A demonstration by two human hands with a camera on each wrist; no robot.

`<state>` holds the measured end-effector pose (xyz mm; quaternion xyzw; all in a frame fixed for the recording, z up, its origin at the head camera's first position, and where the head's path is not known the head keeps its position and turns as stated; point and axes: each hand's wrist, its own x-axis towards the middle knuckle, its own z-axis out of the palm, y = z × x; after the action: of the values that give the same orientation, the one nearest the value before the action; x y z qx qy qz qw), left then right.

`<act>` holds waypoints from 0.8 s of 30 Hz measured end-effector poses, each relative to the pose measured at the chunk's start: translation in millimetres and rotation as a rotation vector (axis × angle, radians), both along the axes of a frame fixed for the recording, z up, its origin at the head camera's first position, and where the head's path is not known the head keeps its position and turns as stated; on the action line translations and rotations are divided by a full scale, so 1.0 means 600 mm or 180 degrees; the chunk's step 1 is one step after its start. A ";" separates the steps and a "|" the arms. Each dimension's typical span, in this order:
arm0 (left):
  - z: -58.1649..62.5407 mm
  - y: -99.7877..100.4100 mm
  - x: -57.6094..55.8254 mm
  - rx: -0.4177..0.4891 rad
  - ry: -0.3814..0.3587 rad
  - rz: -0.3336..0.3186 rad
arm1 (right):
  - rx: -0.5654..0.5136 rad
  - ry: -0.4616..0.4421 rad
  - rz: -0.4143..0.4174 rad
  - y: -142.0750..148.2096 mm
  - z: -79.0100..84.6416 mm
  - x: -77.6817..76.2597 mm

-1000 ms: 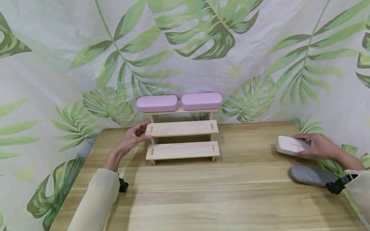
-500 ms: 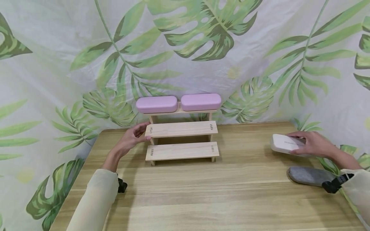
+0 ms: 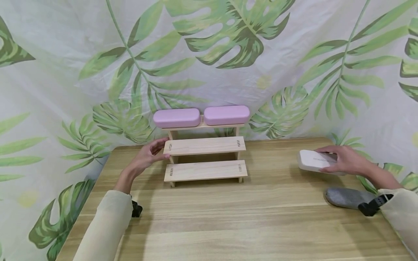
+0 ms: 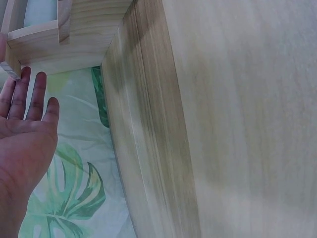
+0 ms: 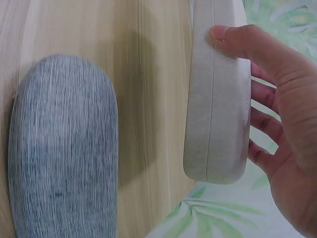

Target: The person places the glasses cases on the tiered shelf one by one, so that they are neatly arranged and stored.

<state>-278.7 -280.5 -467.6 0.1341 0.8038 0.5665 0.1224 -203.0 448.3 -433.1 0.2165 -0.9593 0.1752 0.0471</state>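
My right hand (image 3: 347, 159) grips a whitish glasses case (image 3: 313, 160) raised above the right side of the table, thumb on its near side and fingers on its far side. The right wrist view shows the seam along this case (image 5: 210, 99). My left hand (image 3: 147, 159) is at the left end of a three-step wooden rack (image 3: 205, 146), its thumb by the middle step's front edge. In the left wrist view, the visible fingers (image 4: 36, 96) are nearly straight, close to the wood. Two pink cases (image 3: 176, 117) lie side by side on the top step.
A grey fabric-covered case (image 3: 346, 198) lies on the wood-grain table (image 3: 245, 217), below the right hand. Behind the table hangs a leaf-patterned cloth (image 3: 209, 83), close to the rack's back. Both lower steps of the rack are bare.
The right hand has carried the whitish glasses case leftward and slightly up, toward the rack. The left hand has stayed at the rack's left end.
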 end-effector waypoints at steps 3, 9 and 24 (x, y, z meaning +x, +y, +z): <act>0.001 0.002 -0.001 0.0007 0.0010 -0.0029 | -0.0023 0.0023 0.0060 -0.008 0.001 -0.001; 0.001 0.003 -0.003 0.0024 0.0040 -0.0064 | -0.0046 0.0078 0.0109 -0.024 0.008 -0.002; 0.002 0.001 0.002 -0.0047 0.0100 -0.0071 | -0.0104 0.0290 0.0540 -0.071 0.035 -0.015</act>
<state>-277.6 -279.8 -466.6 0.1510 0.8083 0.5570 0.1170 -212.1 405.5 -411.8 0.3039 -0.9314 0.1842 0.0792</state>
